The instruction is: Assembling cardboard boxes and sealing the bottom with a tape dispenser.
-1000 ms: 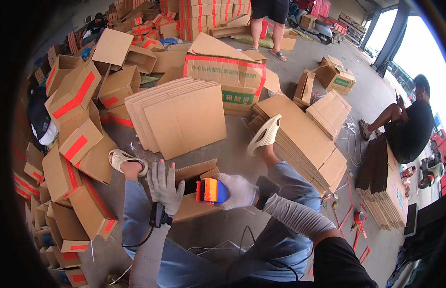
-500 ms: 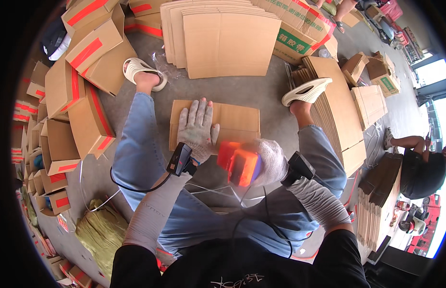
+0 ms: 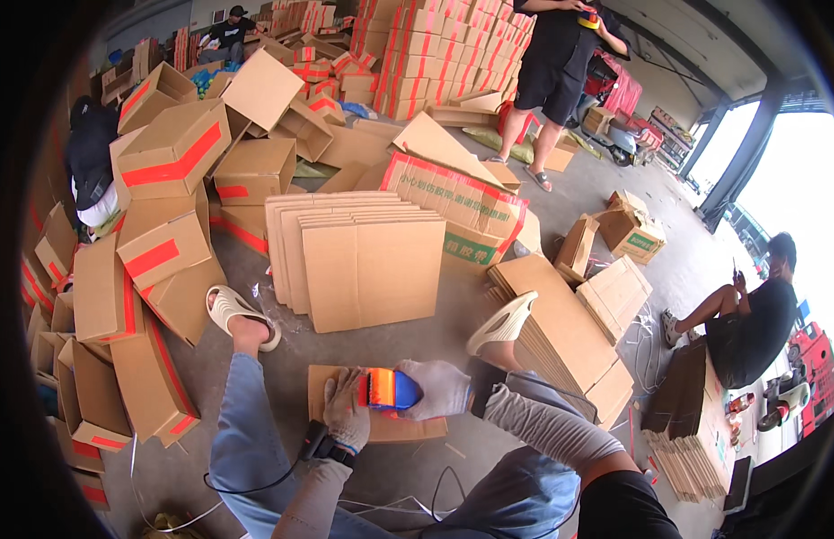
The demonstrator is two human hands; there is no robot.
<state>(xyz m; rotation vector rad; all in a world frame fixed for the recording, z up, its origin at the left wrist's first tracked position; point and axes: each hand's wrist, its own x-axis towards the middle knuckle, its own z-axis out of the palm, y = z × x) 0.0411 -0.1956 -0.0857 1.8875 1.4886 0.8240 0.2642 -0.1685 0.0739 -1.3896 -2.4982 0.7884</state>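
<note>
A flat folded cardboard box [image 3: 415, 430] lies on the floor between my legs. My right hand [image 3: 439, 391], in a grey glove, grips an orange and blue tape dispenser [image 3: 392, 390]. The dispenser is over the middle of the box, its orange front end close beside my left hand. Also gloved, my left hand [image 3: 347, 411] rests on the left part of the box with its fingers stretched out. Whether tape is on the box under the dispenser cannot be seen.
Flattened cartons [image 3: 376, 274] stand upright ahead of the box. More flat cardboard [image 3: 560, 328] is stacked beside my right foot. Open boxes with red tape [image 3: 174, 148] pile up on the left. One person [image 3: 754, 323] sits at the right; another [image 3: 560, 58] stands farther back.
My right hand has brought the tape dispenser forward and left, onto the box next to my left hand. The view has tilted up, showing more of the room.
</note>
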